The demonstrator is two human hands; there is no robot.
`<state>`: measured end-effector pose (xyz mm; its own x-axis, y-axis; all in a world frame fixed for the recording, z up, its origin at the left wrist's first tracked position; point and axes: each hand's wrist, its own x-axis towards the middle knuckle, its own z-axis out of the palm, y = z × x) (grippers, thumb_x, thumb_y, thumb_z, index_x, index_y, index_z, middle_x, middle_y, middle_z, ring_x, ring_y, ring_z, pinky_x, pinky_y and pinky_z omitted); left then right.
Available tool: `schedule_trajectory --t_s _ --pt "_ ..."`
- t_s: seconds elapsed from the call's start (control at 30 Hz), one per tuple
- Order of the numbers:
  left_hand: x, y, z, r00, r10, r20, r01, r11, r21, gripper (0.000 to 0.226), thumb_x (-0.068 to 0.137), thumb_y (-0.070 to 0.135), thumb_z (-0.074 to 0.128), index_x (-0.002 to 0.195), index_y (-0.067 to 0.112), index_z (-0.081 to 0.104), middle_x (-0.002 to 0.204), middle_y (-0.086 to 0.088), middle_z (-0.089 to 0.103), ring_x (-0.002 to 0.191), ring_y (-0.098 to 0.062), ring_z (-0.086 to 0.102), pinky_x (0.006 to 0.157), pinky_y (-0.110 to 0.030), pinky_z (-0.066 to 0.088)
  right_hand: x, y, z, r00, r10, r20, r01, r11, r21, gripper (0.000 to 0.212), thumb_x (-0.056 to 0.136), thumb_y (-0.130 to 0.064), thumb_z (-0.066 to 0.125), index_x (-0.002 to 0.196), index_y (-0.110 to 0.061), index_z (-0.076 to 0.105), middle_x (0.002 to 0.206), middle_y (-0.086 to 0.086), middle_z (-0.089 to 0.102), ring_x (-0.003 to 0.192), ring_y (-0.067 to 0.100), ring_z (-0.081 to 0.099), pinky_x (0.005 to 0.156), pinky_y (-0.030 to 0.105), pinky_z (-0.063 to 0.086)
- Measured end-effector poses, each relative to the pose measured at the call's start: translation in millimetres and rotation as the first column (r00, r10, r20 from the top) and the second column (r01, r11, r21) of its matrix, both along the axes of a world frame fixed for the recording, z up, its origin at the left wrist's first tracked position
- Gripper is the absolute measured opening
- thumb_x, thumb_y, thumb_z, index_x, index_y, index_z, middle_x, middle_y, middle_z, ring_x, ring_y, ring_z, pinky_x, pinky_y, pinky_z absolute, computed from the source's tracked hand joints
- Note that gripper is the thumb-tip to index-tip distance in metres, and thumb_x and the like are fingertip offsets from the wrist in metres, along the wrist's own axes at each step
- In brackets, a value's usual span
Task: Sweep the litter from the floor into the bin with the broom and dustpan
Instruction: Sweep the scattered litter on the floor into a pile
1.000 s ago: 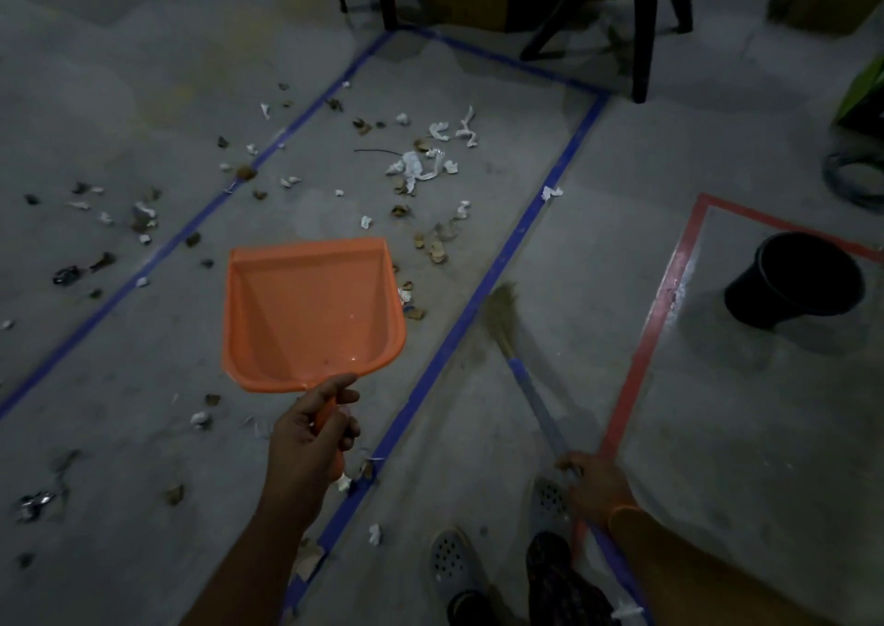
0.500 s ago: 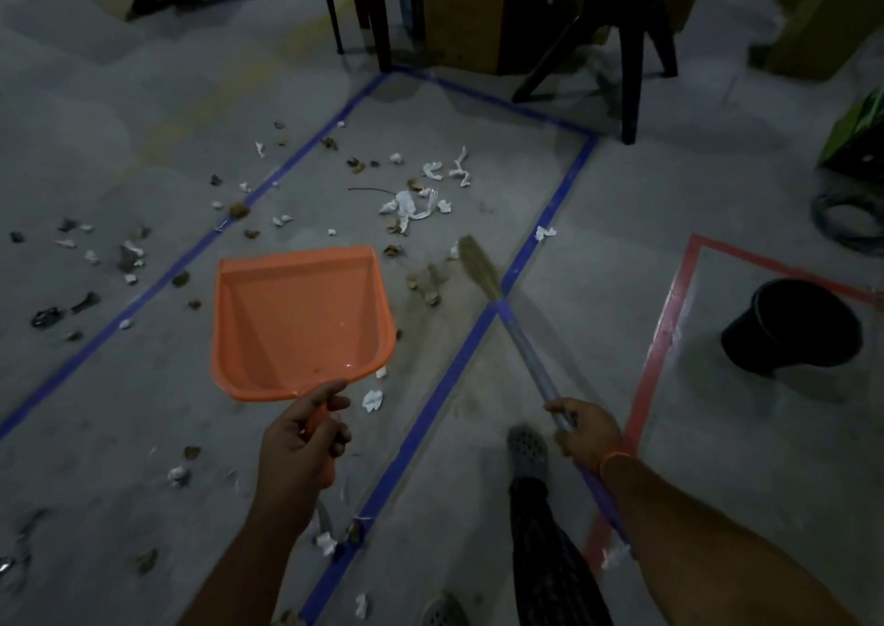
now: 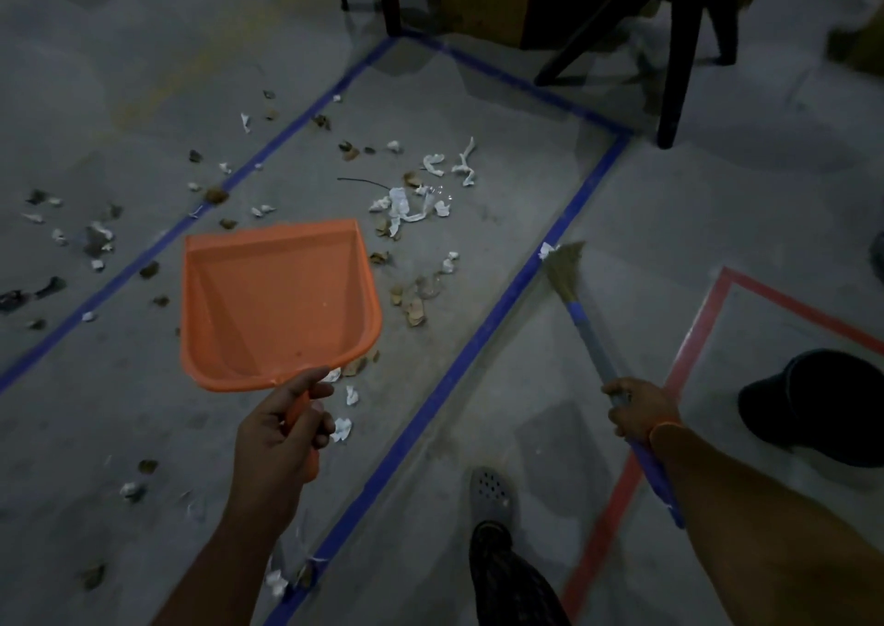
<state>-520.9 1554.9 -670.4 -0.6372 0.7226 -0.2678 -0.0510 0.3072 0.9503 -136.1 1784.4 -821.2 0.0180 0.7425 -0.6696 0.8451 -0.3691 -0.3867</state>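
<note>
Two hands busy, left fingers (image 3: 321, 427) wrapped around dustpan (image 3: 280, 305) handle, right fingers (image 3: 622, 393) gripping broom (image 3: 591, 333) shaft

Orange dustpan (image 3: 277, 305), blk bin (image 3: 823, 405)

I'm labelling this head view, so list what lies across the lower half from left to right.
left hand → orange dustpan → blue floor tape → broom → right hand → red floor tape → black bin

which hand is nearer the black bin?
Right. The right hand, gripping the broom, sits just left of the black bin. The left hand, holding the dustpan, is far across the blue tape line.
</note>
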Motion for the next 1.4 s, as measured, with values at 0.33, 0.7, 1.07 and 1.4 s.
schedule_trajectory --t_s 0.33,0.7,1.07,1.4 --pt "-11.0 4.2 3.5 0.992 0.123 0.001 -0.123 0.992 -0.033 0.035 0.099 -0.009 0.048 0.124 0.007 0.065 0.104 -0.008 0.07 0.065 -0.014 0.059 0.054 -0.022 0.049 -127.9 -37.9 -33.5 0.834 0.544 -0.09 -0.55 0.833 -0.065 0.043 0.072 -0.011 0.071 0.111 -0.029 0.07 0.117 0.001 0.068 0.105 0.02 0.065 0.091 0.025 0.049" --pt "-33.7 -95.0 2.9 0.968 0.249 0.02 -0.248 0.968 -0.037 0.038 0.098 -0.01 0.049 0.119 0.015 0.068 0.104 -0.009 0.069 0.069 -0.02 0.059 0.056 -0.023 0.049 -178.0 -110.5 -27.3 0.716 0.66 -0.227 -0.659 0.746 0.09 0.046 0.072 -0.007 0.068 0.113 -0.03 0.071 0.105 0.0 0.07 0.083 0.012 0.065 0.074 0.02 0.051" --pt "-29.3 -212.6 9.7 0.971 0.235 0.043 -0.233 0.972 -0.031 0.038 0.098 -0.009 0.05 0.118 0.017 0.07 0.107 -0.012 0.071 0.066 -0.016 0.06 0.055 -0.027 0.048 -90.4 -236.4 -20.9 0.929 0.362 -0.073 -0.358 0.932 0.064 0.034 0.078 -0.004 0.068 0.1 -0.03 0.07 0.099 0.011 0.073 0.076 0.023 0.069 0.077 0.037 0.059" --pt "-43.7 -275.6 3.5 0.941 0.34 0.007 -0.339 0.939 -0.061 0.042 0.096 -0.009 0.053 0.115 0.024 0.073 0.104 -0.007 0.072 0.067 -0.024 0.058 0.054 -0.028 0.044 -209.4 -276.8 -19.6 0.813 0.542 -0.214 -0.563 0.825 -0.053 0.041 0.073 -0.007 0.067 0.108 -0.028 0.072 0.099 0.001 0.07 0.076 0.016 0.068 0.071 0.021 0.054"
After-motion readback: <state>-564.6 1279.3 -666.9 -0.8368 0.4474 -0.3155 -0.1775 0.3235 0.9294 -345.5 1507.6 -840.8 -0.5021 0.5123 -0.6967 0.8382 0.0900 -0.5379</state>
